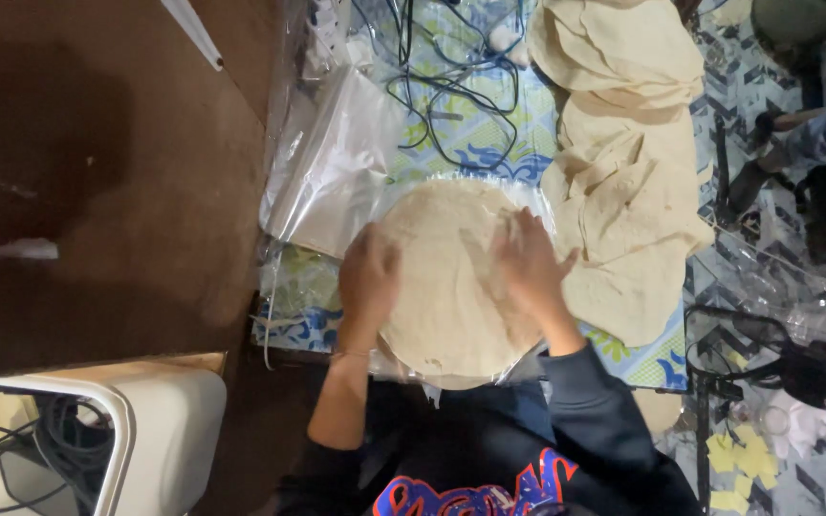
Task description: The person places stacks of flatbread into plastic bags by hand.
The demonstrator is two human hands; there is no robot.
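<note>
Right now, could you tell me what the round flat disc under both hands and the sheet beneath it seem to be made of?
The round disc looks like thin flatbread or dough: pale, matte, floury, faintly speckled, like the flatbread pile beside it. The sheet beneath looks like clear plastic film: glossy, wrinkled, see-through. Left hand and right hand press flat on the disc.

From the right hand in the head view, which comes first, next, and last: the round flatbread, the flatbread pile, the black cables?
1. Round flatbread, directly under the right hand.
2. Flatbread pile, just to its right.
3. Black cables, farther up the patterned cloth.
</note>
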